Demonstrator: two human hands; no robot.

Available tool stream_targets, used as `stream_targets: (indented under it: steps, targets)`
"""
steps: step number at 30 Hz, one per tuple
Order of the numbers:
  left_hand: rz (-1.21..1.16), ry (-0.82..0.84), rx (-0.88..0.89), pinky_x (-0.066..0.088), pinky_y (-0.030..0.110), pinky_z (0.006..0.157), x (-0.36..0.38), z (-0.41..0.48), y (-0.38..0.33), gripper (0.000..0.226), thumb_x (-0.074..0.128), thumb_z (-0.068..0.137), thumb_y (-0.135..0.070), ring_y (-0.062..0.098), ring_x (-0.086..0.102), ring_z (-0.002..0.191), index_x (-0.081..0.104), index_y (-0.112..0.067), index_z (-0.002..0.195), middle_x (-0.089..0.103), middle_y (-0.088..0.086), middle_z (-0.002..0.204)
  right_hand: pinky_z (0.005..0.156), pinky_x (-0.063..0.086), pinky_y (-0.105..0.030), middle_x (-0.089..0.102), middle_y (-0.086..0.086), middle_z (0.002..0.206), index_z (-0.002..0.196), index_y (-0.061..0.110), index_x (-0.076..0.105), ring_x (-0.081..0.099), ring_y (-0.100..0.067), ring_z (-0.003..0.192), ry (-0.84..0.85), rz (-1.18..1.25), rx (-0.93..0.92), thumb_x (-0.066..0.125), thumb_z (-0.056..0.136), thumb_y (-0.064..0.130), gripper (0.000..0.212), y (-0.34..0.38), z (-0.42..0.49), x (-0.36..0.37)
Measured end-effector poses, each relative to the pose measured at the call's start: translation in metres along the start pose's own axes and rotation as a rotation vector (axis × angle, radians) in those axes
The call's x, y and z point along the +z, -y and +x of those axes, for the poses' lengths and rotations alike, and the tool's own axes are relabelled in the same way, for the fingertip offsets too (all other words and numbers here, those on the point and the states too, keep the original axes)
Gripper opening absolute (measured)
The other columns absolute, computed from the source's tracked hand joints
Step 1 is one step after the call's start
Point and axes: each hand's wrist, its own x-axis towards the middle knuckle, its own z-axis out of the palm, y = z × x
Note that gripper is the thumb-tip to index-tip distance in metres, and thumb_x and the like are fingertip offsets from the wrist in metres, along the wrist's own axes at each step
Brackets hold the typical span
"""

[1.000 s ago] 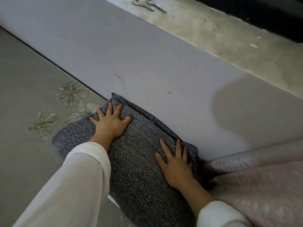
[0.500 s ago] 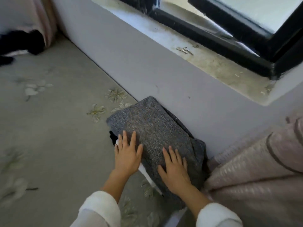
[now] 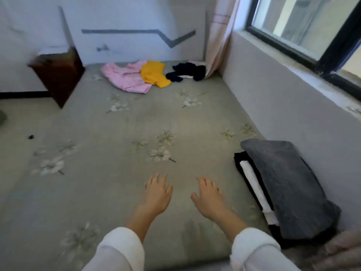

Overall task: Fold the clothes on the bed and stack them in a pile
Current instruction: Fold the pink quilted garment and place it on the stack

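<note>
Head view is showing the left hand [image 3: 157, 192] and the right hand [image 3: 208, 196] hanging palm-down over the floral bed [image 3: 97, 153], fingers loosely spread and holding nothing. The pile [image 3: 252, 178], with a grey garment [image 3: 287, 188] on top, is sitting just right of them against the wall [image 3: 293, 114]. A pink garment [image 3: 125, 77], a yellow garment [image 3: 154, 74] and a dark garment [image 3: 187, 72] are lying unfolded at the far end.

Daylight from window [image 3: 293, 22] at 2 o'clock; panes pale, nearly blown out. Room moderately bright, evenly lit, cool cast. Soft shadow beneath grey folded garment [image 3: 289, 192] at 4 o'clock. Motion blur overall, heaviest on dark cabinet [image 3: 56, 75] at 10 o'clock and pinkish fabric [image 3: 341, 251] at 5 o'clock. Left hand [image 3: 157, 194], right hand [image 3: 208, 198] soft-edged. Wall lines bow near edges.
</note>
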Motion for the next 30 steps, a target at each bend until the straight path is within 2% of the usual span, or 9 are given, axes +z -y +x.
stream_targets:
  steps: [6, 17, 30]
  targets:
    - [0.041, -0.254, -0.199, 0.026, 0.036, 0.111, -0.085, -0.086, 0.147, 0.050, 0.033, 0.101, -0.037, 0.025, 0.033, 0.136, 0.032, -0.019, 0.146, 0.037, 0.007, 0.149, 0.107, 0.026, -0.047, 0.032, -0.006, 0.148, 0.148, 0.019, 0.022, 0.030, -0.028, 0.135, 0.087, -0.100, -0.305, 0.042, 0.094, 0.041, 0.061, 0.162, -0.018, 0.045]
    - [0.034, -0.467, -0.562, 0.025, 0.035, 0.110, -0.188, -0.199, 0.347, 0.045, 0.036, 0.099, -0.038, 0.024, 0.034, 0.133, 0.039, -0.023, 0.141, 0.040, 0.005, 0.146, 0.110, 0.026, -0.045, 0.025, -0.004, 0.152, 0.148, 0.019, 0.021, 0.027, -0.027, 0.138, 0.174, -0.228, -0.791, 0.043, 0.094, 0.038, 0.061, 0.423, -0.040, 0.114]
    - [0.015, -0.546, -0.670, 0.021, 0.036, 0.113, -0.309, -0.183, 0.547, 0.043, 0.035, 0.099, -0.038, 0.022, 0.029, 0.137, 0.042, -0.025, 0.139, 0.036, 0.003, 0.150, 0.107, 0.027, -0.048, 0.030, -0.004, 0.148, 0.145, 0.019, 0.025, 0.031, -0.027, 0.134, 0.186, -0.305, -0.933, 0.043, 0.094, 0.036, 0.057, 0.664, 0.014, 0.169]
